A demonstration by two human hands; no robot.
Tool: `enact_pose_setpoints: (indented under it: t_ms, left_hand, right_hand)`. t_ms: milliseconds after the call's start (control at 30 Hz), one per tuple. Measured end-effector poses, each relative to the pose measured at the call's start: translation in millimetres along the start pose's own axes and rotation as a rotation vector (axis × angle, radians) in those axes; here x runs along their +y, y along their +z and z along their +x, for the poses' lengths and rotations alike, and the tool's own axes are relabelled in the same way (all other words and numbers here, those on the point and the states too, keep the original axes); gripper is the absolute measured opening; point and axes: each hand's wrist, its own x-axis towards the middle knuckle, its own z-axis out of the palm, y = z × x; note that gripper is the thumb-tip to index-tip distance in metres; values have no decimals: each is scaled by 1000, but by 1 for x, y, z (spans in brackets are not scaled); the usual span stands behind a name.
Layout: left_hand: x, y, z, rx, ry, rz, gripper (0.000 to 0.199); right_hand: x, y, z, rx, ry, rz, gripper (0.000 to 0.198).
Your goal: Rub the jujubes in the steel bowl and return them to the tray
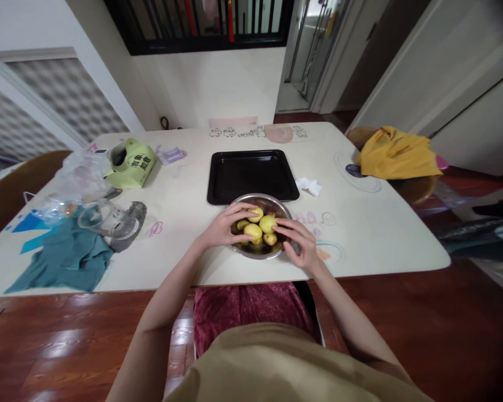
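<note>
Several small, round yellow fruits (252, 231), of a kind I cannot make out, lie in a shiny metal bowl (262, 255) close to the table's front edge. My left hand (228, 224) reaches over the bowl's left rim, fingers stretched across the fruits and thumb apart from them, near the front fruit. From the right, my right hand (299, 243) comes over the opposite rim. Its fingertips touch the side of a yellow fruit (267, 224), while the thumb stays away from it. Directly behind the bowl lies a flat black baking tray (252, 176).
Crumpled white tissue (309, 186) lies right of the tray. On the left are a teal cloth (67, 257), a clear glass jar (103, 218), plastic bags (77, 173) and a green paper box (136, 162). A yellow cloth (396, 153) drapes over a chair at right.
</note>
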Motion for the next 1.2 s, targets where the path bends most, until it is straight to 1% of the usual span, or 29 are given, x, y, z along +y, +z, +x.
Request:
enact_pose_setpoints:
  t_ms: [367,633,800,1100,1200]
  left_hand:
    - [0,0,-1,-4,11,16,58]
    - [3,-2,-1,17,-16,34,46]
    - [3,-2,-1,10,-9,27,45]
    - [4,-2,-1,22,-4,22,46]
    - [4,-2,-1,29,-7,28,46]
  right_hand:
    - [0,1,0,33,-10,-26,42]
    - [2,1,-2,55,8,-41,38]
    - [2,0,-3,34,47,-60,35]
    - [2,2,-2,83,11,-41,37]
    - [3,1,-3,80,29,-48,37]
